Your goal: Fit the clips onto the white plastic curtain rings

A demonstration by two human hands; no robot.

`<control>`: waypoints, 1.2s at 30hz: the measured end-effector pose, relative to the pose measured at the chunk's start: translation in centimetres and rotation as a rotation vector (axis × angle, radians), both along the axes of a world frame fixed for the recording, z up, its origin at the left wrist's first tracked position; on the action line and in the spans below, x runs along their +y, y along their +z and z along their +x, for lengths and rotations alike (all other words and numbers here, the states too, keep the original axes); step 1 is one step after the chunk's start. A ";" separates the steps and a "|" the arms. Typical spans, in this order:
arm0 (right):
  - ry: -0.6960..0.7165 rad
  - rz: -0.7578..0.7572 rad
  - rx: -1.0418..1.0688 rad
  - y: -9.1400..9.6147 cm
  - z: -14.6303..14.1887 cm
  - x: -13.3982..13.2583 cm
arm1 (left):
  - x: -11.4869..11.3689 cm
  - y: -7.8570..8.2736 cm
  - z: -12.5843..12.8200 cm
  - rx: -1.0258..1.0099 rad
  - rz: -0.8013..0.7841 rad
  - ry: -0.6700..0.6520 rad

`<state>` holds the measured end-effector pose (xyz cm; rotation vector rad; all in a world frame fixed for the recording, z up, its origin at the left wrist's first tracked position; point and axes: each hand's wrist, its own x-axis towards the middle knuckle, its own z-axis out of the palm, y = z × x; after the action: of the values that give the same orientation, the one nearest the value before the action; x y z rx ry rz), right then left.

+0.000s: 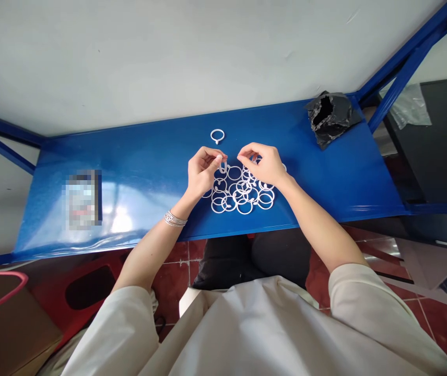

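White rings (244, 206), each with a small round knob, lie overlapping in a pile at the middle of the blue table. My left hand (203, 169) is closed in a pinch over the pile's left side, with a white ring (223, 166) hanging from the thumb and fingertips. A short gap away, my right hand (263, 163) hovers above the pile's right side. Its thumb and forefinger are pressed together; whatever is between them, if anything, is too small to make out. Beyond both hands, a single white ring (217, 137) lies apart with its knob toward me.
A crumpled black plastic bag (331, 117) sits at the table's back right corner. Toward the left end of the blue table (153, 146) lies a blurred-out object (83, 201). Blue frame bars (399, 89) rise at the sides, and a pale wall stands behind.
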<state>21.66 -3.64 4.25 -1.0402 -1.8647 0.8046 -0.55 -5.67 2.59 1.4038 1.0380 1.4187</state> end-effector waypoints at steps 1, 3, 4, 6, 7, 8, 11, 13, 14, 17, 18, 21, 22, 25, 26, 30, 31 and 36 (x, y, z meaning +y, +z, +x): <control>0.000 0.004 0.002 0.0 0.0 0.0 | -0.1 0.0 0.1 -0.005 -0.002 -0.005; 0.001 0.004 -0.004 0.0 0.0 0.0 | -0.2 0.1 0.3 0.001 -0.004 -0.008; 0.002 0.001 -0.009 0.1 0.1 0.0 | -0.2 0.1 0.3 0.010 -0.002 -0.007; 0.004 -0.001 -0.018 0.1 0.1 -0.1 | -0.3 0.2 0.5 0.025 0.004 -0.005; 0.005 0.000 -0.019 0.1 0.1 -0.1 | -0.3 0.2 0.5 0.029 0.007 -0.005; 0.005 0.001 -0.019 0.1 0.1 -0.1 | -0.3 0.2 0.5 0.033 0.011 -0.006; 0.005 0.005 -0.014 0.1 0.1 -0.2 | -0.2 0.1 0.5 0.045 0.023 0.008; 0.008 0.012 -0.007 0.0 0.1 -0.1 | -0.2 0.0 0.5 0.053 0.029 0.030; 0.012 0.015 -0.006 0.0 0.2 -0.1 | -0.3 0.0 0.5 0.058 0.028 0.040; 0.012 0.017 -0.012 -0.1 0.3 0.0 | -0.3 0.0 0.5 0.091 0.018 0.055; 0.006 0.016 -0.013 -0.2 0.3 0.0 | -0.3 0.1 0.6 0.104 0.016 0.057; -0.013 0.015 -0.003 -0.2 0.2 0.0 | -0.4 0.1 0.7 0.128 0.016 0.059; -0.015 0.014 0.002 -0.2 0.2 0.0 | -0.4 0.0 0.7 0.130 0.017 0.058; -0.019 0.005 0.009 -0.3 0.2 0.0 | -0.4 -0.1 0.7 0.127 0.024 0.047; -0.023 0.002 0.010 -0.3 0.2 0.1 | -0.4 -0.2 0.7 0.124 0.022 0.040; -0.049 -0.003 0.010 -0.3 0.3 0.4 | -0.4 -0.4 0.7 0.116 0.000 0.015; -0.058 -0.001 0.009 -0.4 0.3 0.5 | -0.4 -0.5 0.7 0.114 -0.003 0.011; -0.097 0.014 0.009 -0.8 0.7 0.9 | -0.1 -0.8 0.6 0.093 -0.002 -0.003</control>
<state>22.33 -2.71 3.45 -1.1078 -1.7957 0.7376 0.01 -5.74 1.77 1.4809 1.0952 1.3605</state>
